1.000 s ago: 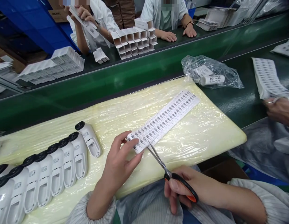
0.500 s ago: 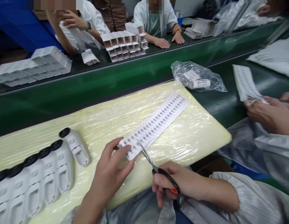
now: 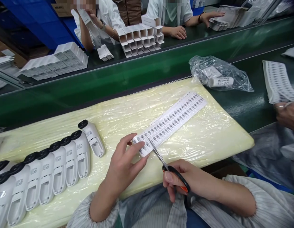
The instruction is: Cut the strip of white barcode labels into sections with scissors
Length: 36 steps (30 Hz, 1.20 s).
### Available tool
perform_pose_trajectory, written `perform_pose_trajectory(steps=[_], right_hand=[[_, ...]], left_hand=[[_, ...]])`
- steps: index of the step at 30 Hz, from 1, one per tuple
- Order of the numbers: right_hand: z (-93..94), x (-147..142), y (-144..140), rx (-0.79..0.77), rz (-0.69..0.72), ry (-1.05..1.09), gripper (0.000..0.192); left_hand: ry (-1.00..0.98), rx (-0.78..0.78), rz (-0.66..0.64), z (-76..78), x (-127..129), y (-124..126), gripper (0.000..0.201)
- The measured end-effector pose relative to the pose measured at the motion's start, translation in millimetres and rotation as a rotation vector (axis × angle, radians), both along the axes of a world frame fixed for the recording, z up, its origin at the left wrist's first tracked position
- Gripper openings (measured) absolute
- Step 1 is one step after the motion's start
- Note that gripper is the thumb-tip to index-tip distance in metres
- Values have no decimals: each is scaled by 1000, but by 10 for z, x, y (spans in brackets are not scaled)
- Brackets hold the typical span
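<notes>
Label strip [image 3: 172,120] lies flat on the plastic-wrapped yellow foam pad [image 3: 208,139], with only its near end lifted into the left hand [image 3: 124,164]. Left thumb and fingers are pinched shut on that end, just left of the blades.

Right hand [image 3: 184,183] is curled closed through the scissors' [image 3: 169,166] handle loops. The blades are nearly closed, with the tips lying across the strip right beside the left fingertips.

Handling, my read: thin paper label stock, very light, floppy, creases and tears easily, and the backing is probably slick. Best hold is a light pinch at the near end, close to the blades, so it stays taut and flat. Don't grab mid-strip, it'll buckle.

Orientation: long axis runs diagonally from the left hand, up and away to the right. The far end points away from both hands, toward the clear bag [image 3: 219,74] on the green surface [image 3: 244,104]. Printed face is up and the blades cross the strip's short width.

A row of white devices [image 3: 54,167] sits left of the left hand, clear of the strip. Another person's hand [image 3: 288,114] works far right.
</notes>
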State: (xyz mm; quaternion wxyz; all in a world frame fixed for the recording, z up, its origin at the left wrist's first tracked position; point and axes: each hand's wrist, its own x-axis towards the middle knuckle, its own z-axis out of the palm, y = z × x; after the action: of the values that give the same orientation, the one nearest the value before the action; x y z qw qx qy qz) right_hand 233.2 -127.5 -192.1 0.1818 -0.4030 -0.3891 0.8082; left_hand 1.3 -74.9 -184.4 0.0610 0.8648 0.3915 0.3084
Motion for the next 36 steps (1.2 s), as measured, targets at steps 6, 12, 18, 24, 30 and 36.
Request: perform_pose_trajectory(steps=[6,12,18,24,30,36], right_hand=[[15,4,6,8,3,-18,60],[1,5,6,10,10,-19,60],[5,-1,10,1,9,-18,60],[-3,0,1,-5,19,-25,58],[38,-38,54,-18,31,-71,52],[94,-47,126,3,7,-25,50]], left_hand=[[-7,9,9,-13,-13,-4,27],[-7,5,17,-9,-8,-10,28],[-17,1,18,-6,-6,-4,29],[-21,0,12,-3,-4,-3,31],[-26,6,17,5,16,-12,32],[-54,7,-15,4,41,-22,31]])
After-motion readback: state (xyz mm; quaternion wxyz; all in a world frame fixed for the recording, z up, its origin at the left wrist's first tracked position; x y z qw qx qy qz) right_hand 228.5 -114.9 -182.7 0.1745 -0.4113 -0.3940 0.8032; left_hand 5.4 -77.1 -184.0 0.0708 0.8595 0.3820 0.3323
